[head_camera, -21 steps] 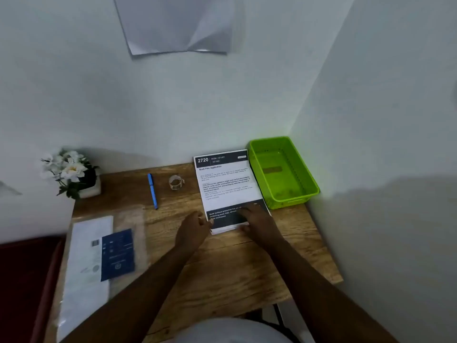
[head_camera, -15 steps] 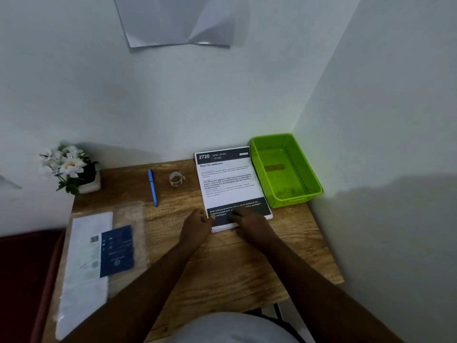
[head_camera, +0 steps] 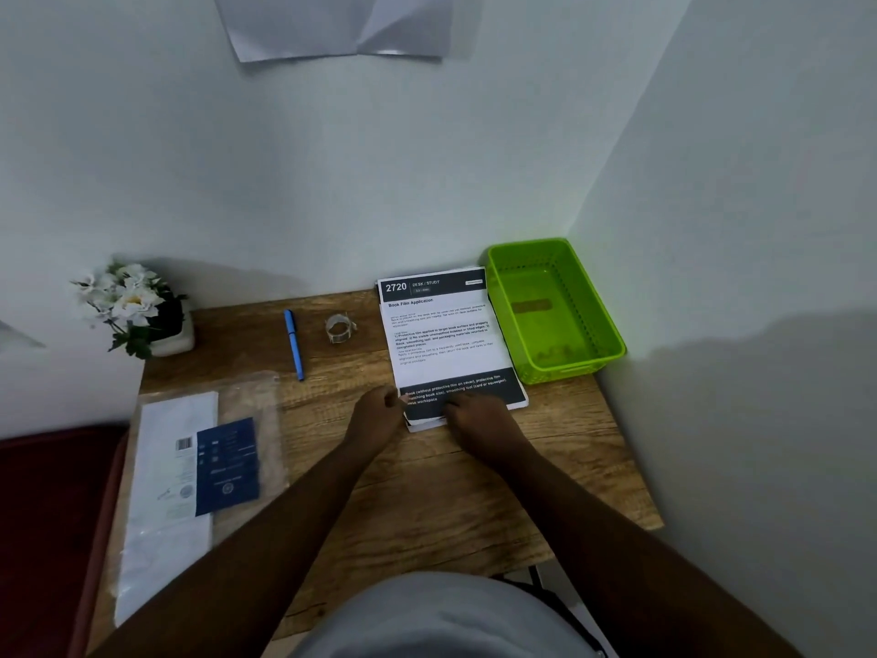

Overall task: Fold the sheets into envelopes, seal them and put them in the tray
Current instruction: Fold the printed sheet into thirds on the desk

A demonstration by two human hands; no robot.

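Head view: left hand (head_camera: pixel 375 413) curls at the near left corner of the sheets (head_camera: pixel 443 344), fingers pinching the edge, while right hand (head_camera: pixel 477 413) lies on the dark band at the near end with fingers bent on the paper. That stack rests flat on the bench (head_camera: pixel 427 491), just beside the green tray (head_camera: pixel 553 308) in the corner. Further left sit a tape roll (head_camera: pixel 340 328), blue pen (head_camera: pixel 294 344) and white flowers (head_camera: pixel 130 306).

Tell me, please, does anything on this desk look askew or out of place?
The stack of sheets lies slightly skewed, with lower sheets fanning out at its near edge beside the left hand. The green tray holds no envelopes. Nothing looks spilled or damaged.
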